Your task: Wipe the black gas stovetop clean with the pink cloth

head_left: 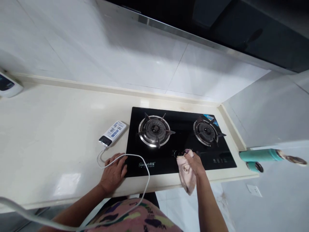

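Observation:
My right hand [193,162] grips a pale pink cloth [185,175] at the front middle of the black glass gas stove [164,162]. The cloth covers part of the control knob area and hangs over the counter's front edge. My left hand [114,172] lies flat on the counter beside the stove's front left corner, fingers spread, and a white cable [138,156] passes over its fingers. On the stove are a left burner [155,129] and a right burner [207,130], each with dark metal pan supports.
A white power bank [113,133] with the cable plugged in lies left of the stove. A turquoise flask [260,155] and its small cup [255,166] stand at the right end. The range hood [205,42] hangs above. A white device [9,85] sits far left.

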`<state>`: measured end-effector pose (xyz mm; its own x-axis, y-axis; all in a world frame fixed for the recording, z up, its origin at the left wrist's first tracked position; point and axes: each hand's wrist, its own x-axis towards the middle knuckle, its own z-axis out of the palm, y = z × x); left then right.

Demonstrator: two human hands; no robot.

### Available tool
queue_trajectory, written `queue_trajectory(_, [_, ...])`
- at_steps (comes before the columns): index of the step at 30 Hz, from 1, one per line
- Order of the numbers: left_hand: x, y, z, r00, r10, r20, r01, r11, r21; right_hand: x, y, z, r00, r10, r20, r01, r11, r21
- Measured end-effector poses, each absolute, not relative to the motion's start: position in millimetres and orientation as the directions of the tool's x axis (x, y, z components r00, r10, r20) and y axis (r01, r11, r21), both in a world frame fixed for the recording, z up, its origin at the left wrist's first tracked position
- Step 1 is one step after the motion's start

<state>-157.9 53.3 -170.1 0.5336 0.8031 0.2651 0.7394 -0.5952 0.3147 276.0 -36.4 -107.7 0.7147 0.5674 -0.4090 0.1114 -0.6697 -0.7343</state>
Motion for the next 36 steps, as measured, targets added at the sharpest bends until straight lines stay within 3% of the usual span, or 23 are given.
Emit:
queue_trajectory(7, [-158, 52, -171, 0.517, 0.822, 0.239, 0.748, -0.57, 0.34, 272, -38, -105, 0.696, 0.595, -0.402, 0.104, -0.637, -0.764])
queue_trajectory(14, [-158, 52, -172, 0.519, 0.818, 0.247, 0.743, -0.575, 0.342, 275, -33, -105, 0.714, 0.59, -0.378, 0.194, -0.684, -0.703])
queue_trajectory(21, [-160, 54, -174, 0.528, 0.806, 0.269, 0.743, -0.591, 0.314, 275, -55, -104, 0.701, 0.61, -0.368, 0.182, -0.653, -0.735])
queue_trajectory(24, [-159, 53, -175, 0.519, 0.804, 0.291, 0.739, -0.593, 0.32, 281, -68, -97, 0.721, 0.582, -0.375, 0.102, -0.625, -0.774])
queue_trajectory(27, [-158, 52, -175, 0.521, 0.795, 0.311, 0.732, -0.603, 0.315, 299, -61, -80, 0.791, 0.547, -0.275, 0.057, -0.514, -0.856])
queue_trajectory(32, [-159, 52, -176, 0.539, 0.774, 0.333, 0.735, -0.625, 0.263, 328, 8, -56, 0.827, 0.562, 0.006, 0.259, -0.373, -0.891])
queue_trajectory(36, [-161, 53, -178, 0.533, 0.785, 0.314, 0.743, -0.612, 0.27, 330, 52, -75, 0.727, 0.683, -0.07, 0.43, -0.532, -0.729])
